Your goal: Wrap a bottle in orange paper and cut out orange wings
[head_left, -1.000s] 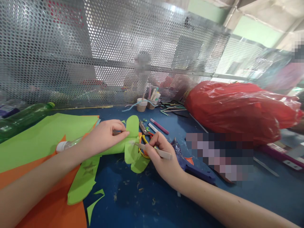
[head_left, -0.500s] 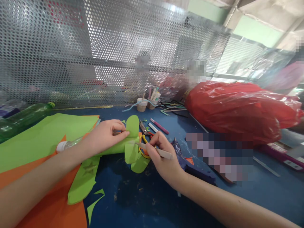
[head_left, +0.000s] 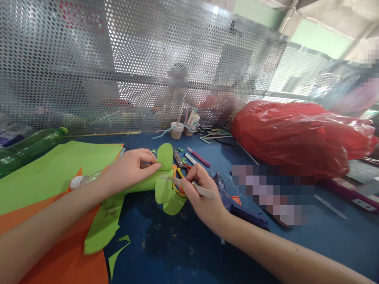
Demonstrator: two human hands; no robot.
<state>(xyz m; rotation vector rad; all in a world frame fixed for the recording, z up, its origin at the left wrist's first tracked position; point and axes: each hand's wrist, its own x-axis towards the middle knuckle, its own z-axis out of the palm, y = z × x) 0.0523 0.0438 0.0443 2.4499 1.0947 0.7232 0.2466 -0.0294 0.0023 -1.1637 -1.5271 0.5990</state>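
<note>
While the left hand [head_left: 134, 165] steadies the green model [head_left: 145, 186], the right hand [head_left: 204, 193] sets a pen's [head_left: 205, 191] tip to it.
The step looks like fine marking beside the lower fin [head_left: 164, 192]; a further stroke would call for light pressure and a still model. It lies on the table [head_left: 166, 252] near centre, its body running from the pen tip toward nine o'clock, scissors [head_left: 178, 158] at one. The left forearm enters from eight o'clock, palm down, fingertips closed on the model at the upper fin [head_left: 165, 156]; the right comes from four, fingers bent, closed around the pen.
</note>
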